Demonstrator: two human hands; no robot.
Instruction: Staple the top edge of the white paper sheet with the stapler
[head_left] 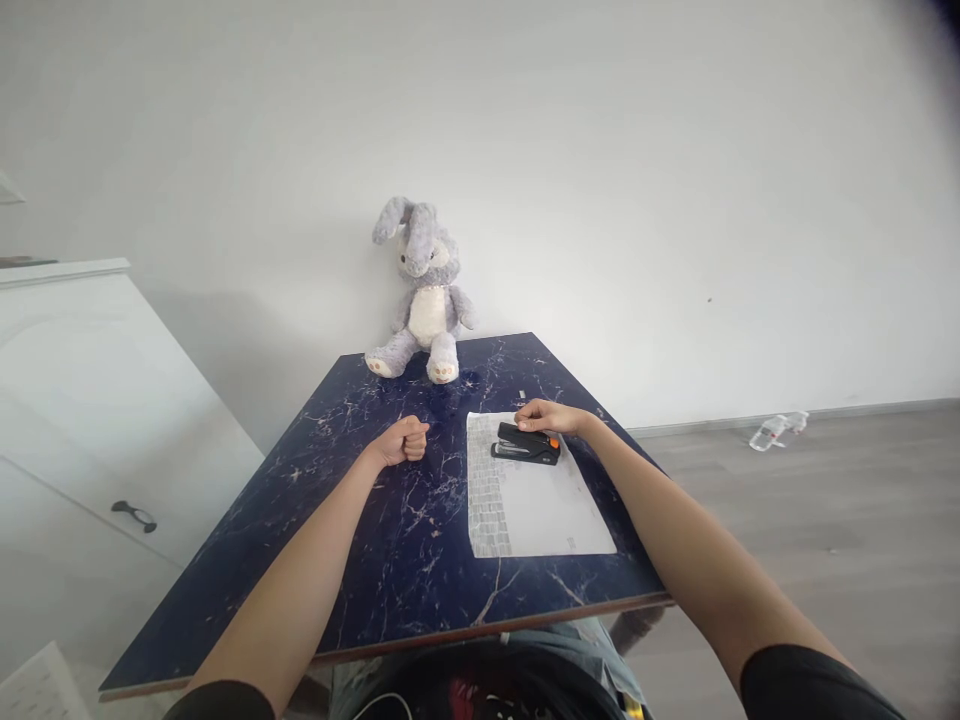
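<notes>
My left hand (pixel 403 441) rests on the dark blue marbled table (pixel 420 590) as a closed fist, and nothing shows in it. A black stapler (pixel 527 444) with an orange part at its right end lies on a sheet of paper (pixel 555 510). Curled fingers of my right hand (pixel 553 416) are just behind the stapler, near the far edge of the sheet. Whether they grip the stapler, the paper or something small is hidden. Grey brick-like marks run down the sheet's left side.
A grey plush rabbit (pixel 429 290) sits at the table's far edge against the wall. Beyond the sheet lies a tiny pale piece (pixel 523 394). To the left is a white cabinet (pixel 112 400); a clear plastic item (pixel 778 431) is on the floor at right.
</notes>
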